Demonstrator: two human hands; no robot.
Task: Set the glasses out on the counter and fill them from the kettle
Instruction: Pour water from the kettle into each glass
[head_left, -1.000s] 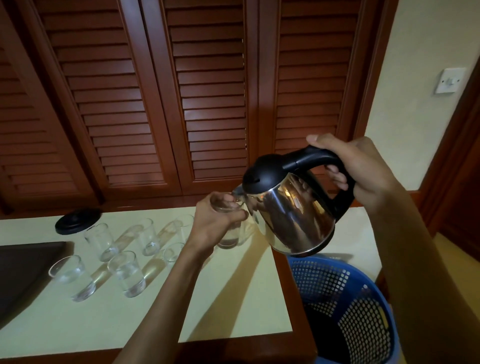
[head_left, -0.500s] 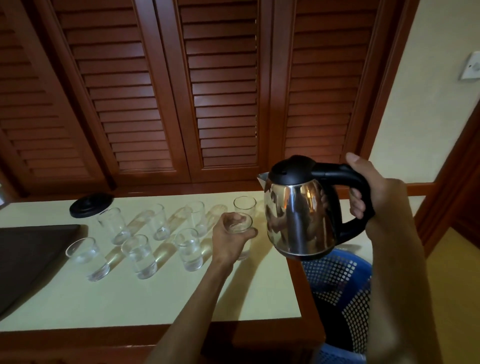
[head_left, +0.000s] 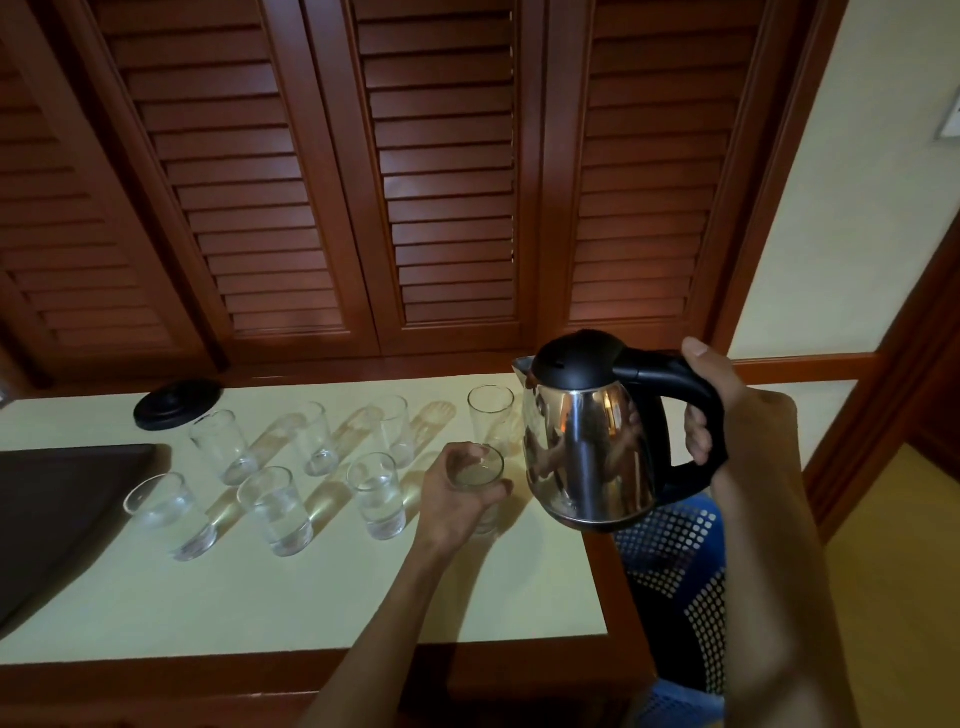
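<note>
Eight glasses are standing on the pale counter (head_left: 311, 597) in two rows of four. The back row is running from a glass at the left (head_left: 221, 447) through a second (head_left: 317, 439) and a third (head_left: 397, 428) to the rightmost glass (head_left: 491, 418), which is sitting just beside the kettle's body. The front row is holding three free glasses (head_left: 171, 514) (head_left: 275, 512) (head_left: 378, 493), each showing clear water, and a fourth, the held glass (head_left: 480, 467), at the right end. The left hand (head_left: 457, 499) is curling around that held glass from the near side, fingers and thumb closed on its wall; whether its base is touching the counter is hidden by the hand. The right hand (head_left: 727, 410) is wrapping tightly around the black handle of the one steel kettle (head_left: 592, 441), thumb lying along the top, holding it upright in the air above the counter's right edge, spout pointing left toward the glasses. One black round kettle base (head_left: 176, 402) is lying at the back left, one dark tray (head_left: 57, 499) is occupying the left side, and one blue perforated basket (head_left: 675, 582) is standing below the kettle, off the counter's right end.
</note>
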